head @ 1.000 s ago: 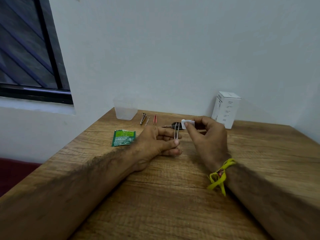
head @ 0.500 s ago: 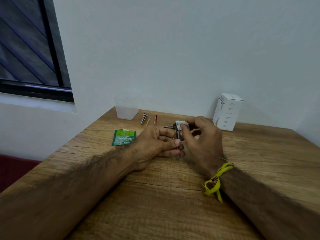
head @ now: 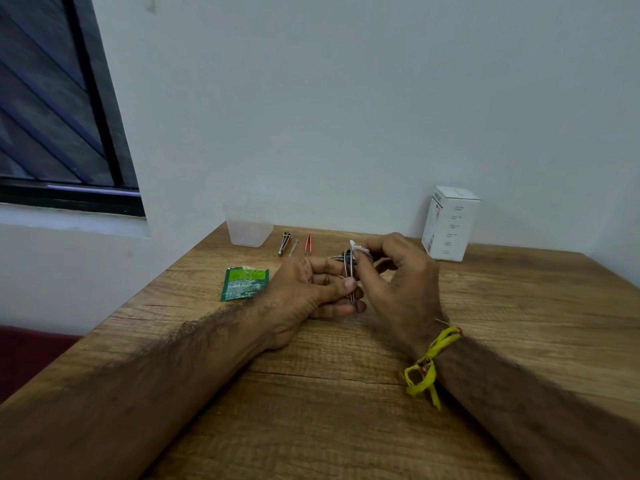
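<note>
A slim silver metal pair of tweezers [head: 350, 269] is held upright just above the middle of the wooden worktop [head: 329, 393], pinched between the curled thumb and fingers of the left hand [head: 304, 289], whose forearm is laid flat on the wood. A small white pad [head: 356, 247] is pinched against its upper end by the bent fingers of the right hand [head: 401, 275]. Behind, a clear plastic cup [head: 247, 226], its contents not discernible, and a white cardboard box [head: 450, 223] are stood by the wall.
</note>
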Tool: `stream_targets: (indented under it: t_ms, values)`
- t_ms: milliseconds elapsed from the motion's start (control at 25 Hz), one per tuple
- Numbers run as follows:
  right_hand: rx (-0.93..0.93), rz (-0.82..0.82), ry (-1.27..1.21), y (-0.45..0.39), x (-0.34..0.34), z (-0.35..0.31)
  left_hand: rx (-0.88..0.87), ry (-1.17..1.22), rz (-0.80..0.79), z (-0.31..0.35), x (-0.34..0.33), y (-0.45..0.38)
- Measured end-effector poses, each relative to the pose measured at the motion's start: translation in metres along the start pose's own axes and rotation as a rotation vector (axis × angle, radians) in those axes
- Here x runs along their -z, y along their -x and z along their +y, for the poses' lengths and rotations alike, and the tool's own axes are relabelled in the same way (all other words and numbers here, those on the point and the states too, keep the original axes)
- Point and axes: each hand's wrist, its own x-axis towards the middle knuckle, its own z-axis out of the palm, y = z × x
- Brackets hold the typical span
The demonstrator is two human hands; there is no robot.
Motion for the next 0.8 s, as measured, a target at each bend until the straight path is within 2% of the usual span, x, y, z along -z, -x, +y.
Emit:
stream_targets:
  t_ms: [120,800]
  values:
    - [0.002,-0.035,-0.009,0.0007,-0.0006,0.0002,-0.012,-0.002,-0.007,-0.0006,0.0009,-0.0007]
    - [0.009,-0.002,-0.089,0.0011,-0.0015,-0.0038,-0.023,0.067,0.006,-0.0023,0.0023,-0.0031]
